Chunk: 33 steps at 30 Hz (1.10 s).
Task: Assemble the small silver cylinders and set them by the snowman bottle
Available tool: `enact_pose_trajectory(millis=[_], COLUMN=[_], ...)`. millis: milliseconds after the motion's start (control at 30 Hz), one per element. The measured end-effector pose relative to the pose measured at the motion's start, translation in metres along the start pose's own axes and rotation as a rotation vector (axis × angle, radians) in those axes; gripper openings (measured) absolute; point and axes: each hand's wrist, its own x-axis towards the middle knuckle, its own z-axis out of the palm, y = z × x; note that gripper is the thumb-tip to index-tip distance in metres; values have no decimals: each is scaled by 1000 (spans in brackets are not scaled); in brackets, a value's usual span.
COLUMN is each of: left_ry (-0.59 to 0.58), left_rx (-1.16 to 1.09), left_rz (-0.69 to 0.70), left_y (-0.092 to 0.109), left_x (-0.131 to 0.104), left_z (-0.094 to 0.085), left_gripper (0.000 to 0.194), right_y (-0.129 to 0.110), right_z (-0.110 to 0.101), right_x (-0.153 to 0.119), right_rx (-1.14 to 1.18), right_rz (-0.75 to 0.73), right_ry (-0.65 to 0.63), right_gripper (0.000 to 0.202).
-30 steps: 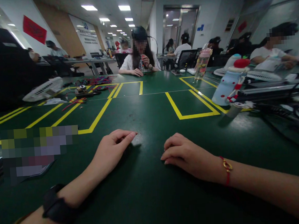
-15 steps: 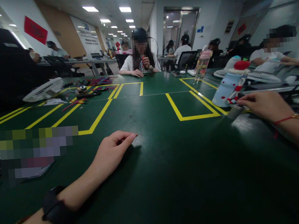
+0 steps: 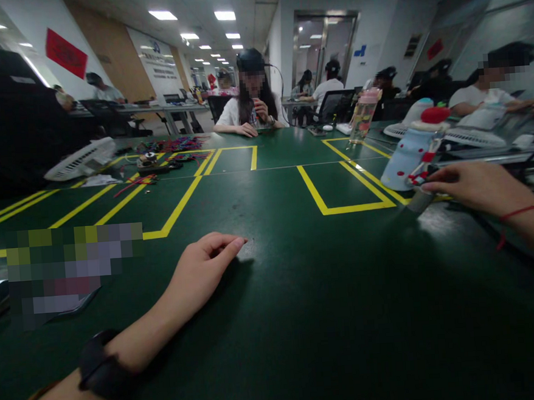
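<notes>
My left hand rests on the green tabletop, thumb and fingers pressed together in a pinch. Whatever its fingertips may hold is too small to make out. Over on the right, my right hand grips a small grey cylinder between thumb and fingers, low over the table and tilted. Just behind that cylinder stands a light blue bottle with red dots, a red top and a red-and-white strap. The fingers are close to the strap; whether they touch it I cannot tell.
Yellow tape marks rectangles on the table. A pink-lidded clear bottle stands far right. Tangled wires and a white fan-like device lie at the far left. A person sits opposite; others work behind.
The view has shifted very slightly. Both hands keep nearly the same pose, and the grey cylinder stays in my right hand beside the bottle.
</notes>
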Motion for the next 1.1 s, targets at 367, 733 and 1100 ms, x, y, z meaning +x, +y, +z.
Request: enact_pose_trajectory(millis=[367, 733, 1100], left_ry=[-17, -9, 5], left_rx=[-1, 1, 10], left_rz=[-9, -11, 2], left_y=[-1, 1, -1], left_x=[0, 1, 3], left_z=[0, 1, 4], left_gripper=[33, 33, 34], right_y=[5, -3, -179], right_z=[2, 3, 5], right_x=[5, -6, -124], right_rx=[43, 103, 1051], right_rz=[80, -119, -766], right_ry=[-88, -66, -79], right_gripper=[34, 43, 34])
